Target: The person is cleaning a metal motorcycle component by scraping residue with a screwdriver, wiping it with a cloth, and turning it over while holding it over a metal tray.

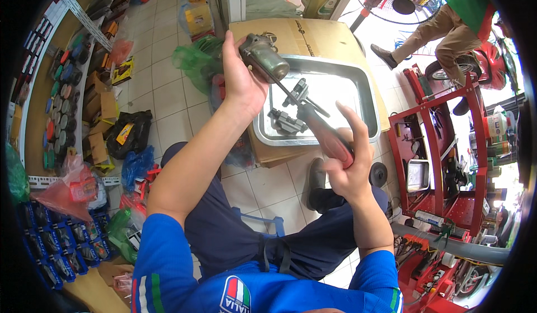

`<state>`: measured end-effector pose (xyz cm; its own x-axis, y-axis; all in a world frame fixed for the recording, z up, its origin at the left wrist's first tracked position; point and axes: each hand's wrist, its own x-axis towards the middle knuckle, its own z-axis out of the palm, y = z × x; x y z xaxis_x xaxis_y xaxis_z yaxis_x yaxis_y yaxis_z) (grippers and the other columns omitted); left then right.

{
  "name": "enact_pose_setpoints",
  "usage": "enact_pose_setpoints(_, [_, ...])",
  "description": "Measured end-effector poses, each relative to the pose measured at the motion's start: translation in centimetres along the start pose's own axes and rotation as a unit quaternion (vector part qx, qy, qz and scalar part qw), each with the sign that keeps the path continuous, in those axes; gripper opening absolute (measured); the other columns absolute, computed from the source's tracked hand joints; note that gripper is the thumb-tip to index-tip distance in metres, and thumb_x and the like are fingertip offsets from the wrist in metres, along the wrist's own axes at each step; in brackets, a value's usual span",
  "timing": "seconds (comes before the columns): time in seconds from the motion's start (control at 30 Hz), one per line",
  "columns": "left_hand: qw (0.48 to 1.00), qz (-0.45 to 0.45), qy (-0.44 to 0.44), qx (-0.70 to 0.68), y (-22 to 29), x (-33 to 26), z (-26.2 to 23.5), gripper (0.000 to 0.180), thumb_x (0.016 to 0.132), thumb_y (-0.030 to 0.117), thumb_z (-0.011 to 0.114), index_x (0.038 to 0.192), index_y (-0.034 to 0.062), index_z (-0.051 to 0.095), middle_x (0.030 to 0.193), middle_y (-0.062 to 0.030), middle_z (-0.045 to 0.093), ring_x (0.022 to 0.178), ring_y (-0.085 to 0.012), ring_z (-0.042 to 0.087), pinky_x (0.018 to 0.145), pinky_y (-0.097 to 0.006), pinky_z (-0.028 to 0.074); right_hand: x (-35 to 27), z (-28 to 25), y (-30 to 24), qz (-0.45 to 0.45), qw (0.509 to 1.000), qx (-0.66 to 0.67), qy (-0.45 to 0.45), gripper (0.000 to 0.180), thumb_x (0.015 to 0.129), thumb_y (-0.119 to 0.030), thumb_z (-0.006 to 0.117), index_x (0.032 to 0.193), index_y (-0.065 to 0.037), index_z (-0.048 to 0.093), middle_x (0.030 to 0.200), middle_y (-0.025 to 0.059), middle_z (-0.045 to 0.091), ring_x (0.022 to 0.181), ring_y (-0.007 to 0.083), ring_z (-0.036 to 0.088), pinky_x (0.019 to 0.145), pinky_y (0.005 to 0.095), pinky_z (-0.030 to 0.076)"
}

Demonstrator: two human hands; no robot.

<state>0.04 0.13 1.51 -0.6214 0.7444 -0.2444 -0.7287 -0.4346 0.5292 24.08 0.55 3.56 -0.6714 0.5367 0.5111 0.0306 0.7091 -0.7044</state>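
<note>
My left hand [245, 86] is closed around a small cylindrical metal motor [274, 64], raised over the left side of a shiny metal tray [371, 97]. In my right hand [353, 176] is a screwdriver [330, 139] with a red and grey handle, its index finger stretched away from the grip. The screwdriver's long shaft runs up and left to the motor; whether its tip sits in a screw cannot be made out. Below the tools, a dark metal part [287, 121] lies in the tray, with another metal part [300, 91] just above it.
The tray rests on a cardboard box [274, 29]. Green plastic bags [198, 55] lie to its left. Shelves with round items [64, 103] line the left side. A red tool rack [417, 201] stands at right; beyond it a person [447, 30] sits near a fan [403, 0].
</note>
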Motion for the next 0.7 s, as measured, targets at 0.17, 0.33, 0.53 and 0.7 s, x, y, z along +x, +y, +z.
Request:
enact_pose_setpoints(0.17, [1.0,0.003,0.009,0.0,0.2,0.0,0.1,0.053,0.102,0.059,0.044,0.124,0.0119,0.049,0.114,-0.0086,0.061,0.104,-0.0232,0.062,0.09,-0.042,0.054,-0.2,0.0,-1.1,0.172,0.985,-0.015,0.019,0.07,0.09,-0.015,0.075,0.147,0.001,0.039,0.068,0.0037,0.062,0.055,0.0181,0.056,0.063,0.0293,0.051])
enact_pose_setpoints(0.33, [1.0,0.001,-0.011,-0.009,0.5,0.2,-0.1,0.053,0.102,0.059,0.043,0.124,0.0116,0.049,0.114,-0.0091,0.061,0.101,-0.0236,0.063,0.087,-0.043,0.055,0.9,0.1,0.1,-0.004,0.998,-0.056,0.039,0.074,0.082,-0.014,0.082,0.144,0.001,0.044,0.073,0.006,0.06,0.066,0.0159,0.058,0.068,0.0272,0.049])
enact_pose_setpoints(0.53, [1.0,0.002,-0.001,-0.001,0.3,0.0,-0.1,0.055,0.102,0.06,0.043,0.125,0.011,0.049,0.114,-0.009,0.061,0.101,-0.0241,0.063,0.087,-0.044,0.055,0.4,0.2,-1.0,0.201,0.973,0.097,0.055,0.082,0.077,-0.017,0.087,0.145,-0.001,0.044,0.09,0.0084,0.058,0.082,0.0156,0.059,0.076,0.0287,0.05])
enact_pose_setpoints(0.7, [1.0,0.007,0.0,-0.002,0.4,-0.2,0.3,0.056,0.102,0.061,0.043,0.126,0.0105,0.048,0.114,-0.0092,0.06,0.102,-0.024,0.062,0.088,-0.044,0.055,0.5,0.0,0.6,-0.039,0.993,-0.092,0.055,0.077,0.08,-0.017,0.084,0.143,0.001,0.044,0.093,0.0101,0.06,0.083,0.0173,0.06,0.078,0.0301,0.051])
